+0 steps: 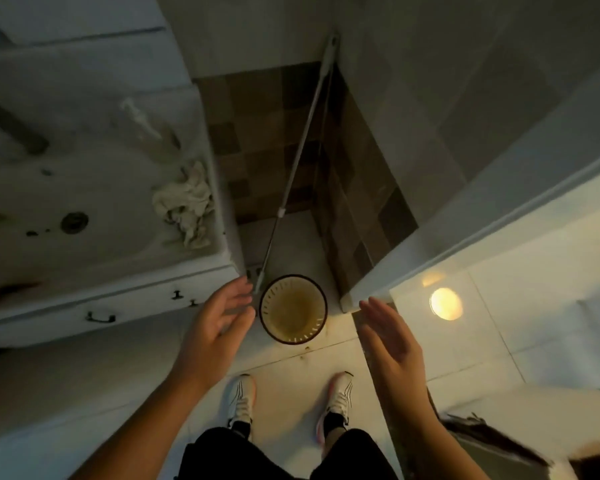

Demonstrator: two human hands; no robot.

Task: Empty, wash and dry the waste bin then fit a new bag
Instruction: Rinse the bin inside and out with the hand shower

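Note:
A small round waste bin (292,309) with a dark rim and slotted wall stands upright on the floor, straight below me; its yellowish inside holds no bag. My left hand (217,323) hovers just left of the bin, fingers relaxed and spread, holding nothing. My right hand (390,336) hovers to the bin's right, palm turned inward, fingers straight, holding nothing. Neither hand touches the bin.
A white vanity with a basin (84,188) stands at the left; a crumpled cloth (186,202) lies on its rim. A long mop handle (302,157) leans in the tiled corner behind the bin. A white door frame (465,216) is at the right. My shoes (243,398) stand on pale floor tiles.

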